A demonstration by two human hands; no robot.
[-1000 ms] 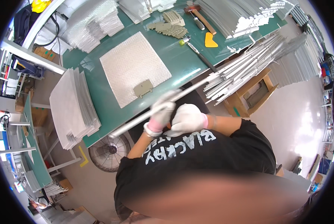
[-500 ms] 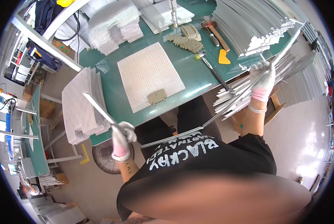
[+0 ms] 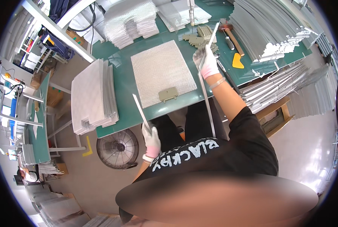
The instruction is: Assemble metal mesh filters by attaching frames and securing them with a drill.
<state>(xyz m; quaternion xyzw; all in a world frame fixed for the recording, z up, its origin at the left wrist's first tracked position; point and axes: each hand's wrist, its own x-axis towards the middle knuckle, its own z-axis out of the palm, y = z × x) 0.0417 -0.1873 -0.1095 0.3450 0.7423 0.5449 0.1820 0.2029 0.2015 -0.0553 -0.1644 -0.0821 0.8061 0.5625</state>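
Observation:
A thin bent metal strip (image 3: 207, 105) with several angled sections spans both hands, its middle dropping in front of my body. My left hand (image 3: 151, 140), in a white and pink glove, is closed around one section, whose free end points up toward the table. Over the table's front half, my right hand (image 3: 206, 63), gloved alike, grips another section that rises toward the beige plastic parts (image 3: 205, 34). Between the hands and farther off lies a pale mesh panel (image 3: 161, 70), with a flat beige plastic piece (image 3: 168, 94) on its near edge.
The green table (image 3: 125, 81) bears a mallet (image 3: 235, 41), a screwdriver (image 3: 229, 43), a yellow angled piece (image 3: 237, 60) and stacked grey strips (image 3: 261, 28). White panels (image 3: 90, 98) stand stacked at left. A floor fan (image 3: 117, 149) sits below; more strips (image 3: 269, 87) jut out at right.
My right hand has swung left and inward over the table, bringing its end of the strip along. My left hand has shifted slightly right. Both keep hold; the view has turned slightly.

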